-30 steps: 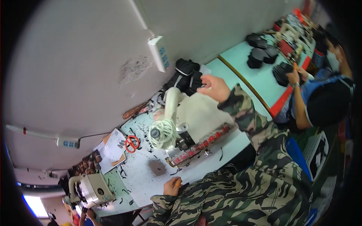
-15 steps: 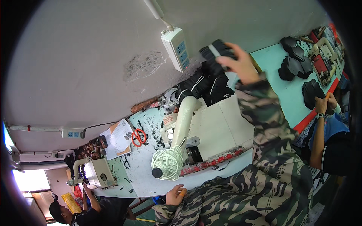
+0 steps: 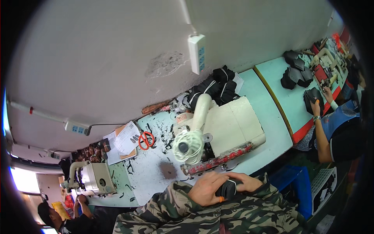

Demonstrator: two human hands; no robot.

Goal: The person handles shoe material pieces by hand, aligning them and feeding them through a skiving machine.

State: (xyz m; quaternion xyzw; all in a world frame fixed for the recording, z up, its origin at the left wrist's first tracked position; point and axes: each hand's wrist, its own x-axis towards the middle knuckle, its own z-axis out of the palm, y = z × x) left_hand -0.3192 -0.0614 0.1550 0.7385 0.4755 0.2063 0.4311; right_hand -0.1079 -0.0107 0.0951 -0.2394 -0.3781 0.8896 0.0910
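- The left hand [image 3: 209, 188] and right hand [image 3: 250, 182] are both curled around a black bundle [image 3: 228, 189], which sits between them in front of the camouflage jacket [image 3: 171, 212]; an orange band [image 3: 222, 199] circles a digit of the left hand.
- Just beyond the hands runs the near edge of the table [image 3: 269, 115]; whether they touch it cannot be told.
- Directly ahead, the sewing machine [image 3: 235, 123], its red, worn front edge toward the hands, takes up much of the reach.
- Room for moving: tabletop stretches left of the machine, strewn with black scraps [image 3: 129, 167], and a strip of it lies right of the machine, up to a brown edging [image 3: 272, 97].
- Beyond the machine, farther from the hands, black bundles with pale bands [image 3: 212, 86] crowd the wall.
- To the right and lower, off the table's edge, stand a blue crate [image 3: 290, 181] and a white basket [image 3: 324, 185].
- Ahead and left lie red-handled scissors [image 3: 146, 140], just beside a printed sheet [image 3: 126, 139]; its lines are too small to read.
- A reddish printed label [image 3: 181, 117] shows on a part beside the machine's arm, unreadable from here.
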